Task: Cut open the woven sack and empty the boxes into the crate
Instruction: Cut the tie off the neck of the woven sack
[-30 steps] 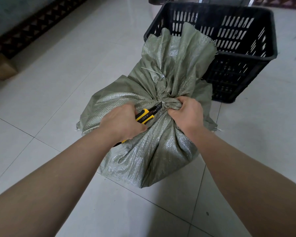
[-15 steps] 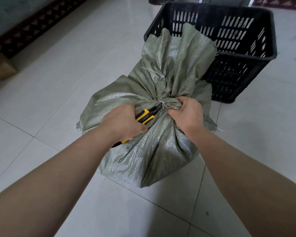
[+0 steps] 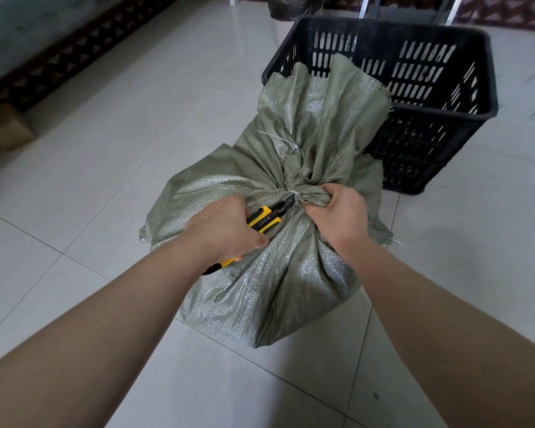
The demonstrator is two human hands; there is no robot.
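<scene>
A grey-green woven sack (image 3: 278,273) stands full on the tiled floor, its neck bunched and tied with a white cable tie (image 3: 294,147). My right hand (image 3: 337,214) grips the gathered neck just below the tie. My left hand (image 3: 226,230) holds a yellow-and-black utility knife (image 3: 267,218), whose tip touches the bunched fabric beside my right fingers. The sack's loose top flap leans against a black slatted plastic crate (image 3: 430,97) behind it. What is inside the sack is hidden.
A dark lattice-fronted bench with a wooden block foot (image 3: 5,128) runs along the left. Metal legs (image 3: 365,6) and a dark bag (image 3: 288,6) stand behind the crate. Pale tiled floor (image 3: 105,134) lies open to the left and front.
Almost nothing differs; both hands keep their hold at the sack's neck and the knife tip stays at the bunched fabric.
</scene>
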